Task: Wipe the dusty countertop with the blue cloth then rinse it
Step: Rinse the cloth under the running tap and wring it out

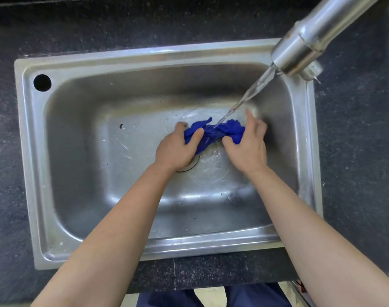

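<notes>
The left grip (178,149) is closed round the left end of the cloth (213,131), thumb laid over the top and fingers curled behind it. The right grip (247,147) pinches the right end between thumb and curled fingers, with one finger standing up clear of the fabric. Between the two, the blue cloth is bunched into a twisted rope, low in the sink (144,53) and over the drain (191,166), which the left wrist partly hides. A stream of water (244,100) slants down from the tap (300,52) at upper right and lands on the middle of the cloth. The sink floor around the drain is wet and rippled. A round hole (42,83) sits in the far left corner of the rim. The steel sink is set into a dark speckled table (144,21) that surrounds it. Both forearms are bare; dark blue trousers (255,295) show below the near edge.
</notes>
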Tool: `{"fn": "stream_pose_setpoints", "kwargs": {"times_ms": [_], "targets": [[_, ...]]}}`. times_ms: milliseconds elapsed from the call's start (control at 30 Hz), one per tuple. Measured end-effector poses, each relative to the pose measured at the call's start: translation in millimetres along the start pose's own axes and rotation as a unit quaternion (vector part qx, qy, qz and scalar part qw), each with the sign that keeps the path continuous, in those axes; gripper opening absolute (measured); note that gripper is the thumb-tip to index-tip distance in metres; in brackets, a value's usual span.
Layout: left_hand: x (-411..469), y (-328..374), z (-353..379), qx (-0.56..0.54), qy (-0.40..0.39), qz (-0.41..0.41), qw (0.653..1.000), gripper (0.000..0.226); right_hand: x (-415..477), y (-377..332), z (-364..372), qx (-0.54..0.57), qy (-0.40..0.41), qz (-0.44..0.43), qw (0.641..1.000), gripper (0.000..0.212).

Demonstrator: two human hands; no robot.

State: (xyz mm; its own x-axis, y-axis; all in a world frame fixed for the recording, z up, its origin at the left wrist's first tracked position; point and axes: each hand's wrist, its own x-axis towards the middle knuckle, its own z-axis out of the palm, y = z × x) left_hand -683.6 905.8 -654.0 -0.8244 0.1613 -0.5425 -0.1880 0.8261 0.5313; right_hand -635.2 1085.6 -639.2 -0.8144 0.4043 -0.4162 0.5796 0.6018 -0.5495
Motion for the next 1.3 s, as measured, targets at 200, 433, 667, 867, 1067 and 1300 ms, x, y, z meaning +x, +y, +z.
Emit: {"fn": "stream_pose_setpoints", "kwargs": {"times_ms": [200, 433, 667, 867, 1067, 1300], "targets": [[-2, -20, 10, 0.028, 0.005, 0.065, 0.998, 0.083, 9, 0, 23, -0.148, -0.092, -0.074, 0.982, 0.085], [5, -5, 22, 0.016, 0.049, 0.070, 0.996, 0.034, 22, -8, 19, -0.068, -0.117, -0.082, 0.987, 0.037], [9, 14, -3, -0.158, 0.023, -0.097, 0.982, 0.054, 15, -7, -4, 0.094, -0.070, 0.088, 0.989, 0.036], [3, 7, 10, 0.002, 0.043, 0.028, 0.999, 0.070, 2, -2, 13, -0.163, -0.069, -0.054, 0.983, 0.077], [12, -8, 31, 0.110, 0.031, 0.087, 0.990, 0.071, 14, -1, 31, -0.234, -0.087, -0.118, 0.961, 0.066], [13, 10, 2, 0.181, 0.017, 0.092, 0.979, 0.027, 20, -15, 4, -0.180, -0.111, -0.065, 0.975, 0.030]]}}
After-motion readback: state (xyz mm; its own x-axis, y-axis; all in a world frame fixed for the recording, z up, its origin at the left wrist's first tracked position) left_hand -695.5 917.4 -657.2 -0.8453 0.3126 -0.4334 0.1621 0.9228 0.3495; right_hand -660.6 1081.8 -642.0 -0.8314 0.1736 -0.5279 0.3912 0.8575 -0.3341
